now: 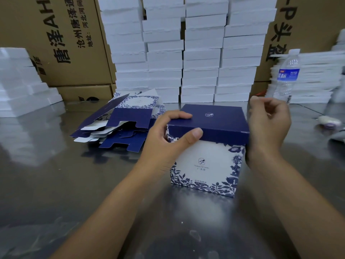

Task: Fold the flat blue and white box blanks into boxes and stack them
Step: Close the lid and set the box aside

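A folded blue and white box (209,161) stands upright on the steel table (56,184), its dark blue lid on top and a white floral side facing me. My left hand (168,139) grips the lid's left front corner, fingers on top and thumb on the front flap. My right hand (268,126) is at the box's right side with curled fingers raised above the lid edge; its palm seems to touch the box wall. A loose pile of flat blue and white box blanks (123,120) lies to the left behind the box.
Tall stacks of white foam trays (186,53) line the back, with more white stacks at left (22,81) and right (313,79). Brown cartons (61,40) stand behind. A water bottle (287,75) stands at right rear. A small pale object (328,121) lies at far right.
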A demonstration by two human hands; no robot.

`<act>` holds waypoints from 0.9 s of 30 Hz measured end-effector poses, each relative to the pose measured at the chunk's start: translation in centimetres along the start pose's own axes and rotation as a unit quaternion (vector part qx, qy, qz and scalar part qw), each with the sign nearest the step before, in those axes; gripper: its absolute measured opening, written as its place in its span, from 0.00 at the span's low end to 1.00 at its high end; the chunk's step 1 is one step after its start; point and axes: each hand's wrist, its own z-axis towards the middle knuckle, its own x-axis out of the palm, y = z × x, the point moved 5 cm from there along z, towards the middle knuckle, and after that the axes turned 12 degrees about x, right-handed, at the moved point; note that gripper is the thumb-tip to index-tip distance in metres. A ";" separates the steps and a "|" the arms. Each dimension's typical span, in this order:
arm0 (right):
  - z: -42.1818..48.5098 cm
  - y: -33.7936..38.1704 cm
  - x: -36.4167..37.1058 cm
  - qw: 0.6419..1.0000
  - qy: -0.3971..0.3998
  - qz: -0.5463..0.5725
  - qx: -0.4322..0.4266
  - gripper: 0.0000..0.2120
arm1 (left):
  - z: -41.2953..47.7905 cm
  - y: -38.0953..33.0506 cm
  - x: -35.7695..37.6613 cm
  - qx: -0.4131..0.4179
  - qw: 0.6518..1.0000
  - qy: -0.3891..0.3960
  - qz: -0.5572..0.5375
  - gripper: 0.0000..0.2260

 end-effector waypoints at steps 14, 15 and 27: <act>-5.0 -1.2 3.7 0.889 0.244 -0.258 -0.291 0.10 | 0.7 -0.8 -1.6 0.214 0.937 -0.072 0.267 0.05; -5.0 -1.2 3.7 0.898 0.240 -0.238 -0.282 0.09 | 0.8 -0.7 -1.7 0.204 0.943 -0.079 0.250 0.06; -5.3 -1.0 4.0 0.921 0.266 -0.185 -0.217 0.05 | 1.0 -1.0 -1.8 0.212 0.935 -0.074 0.274 0.05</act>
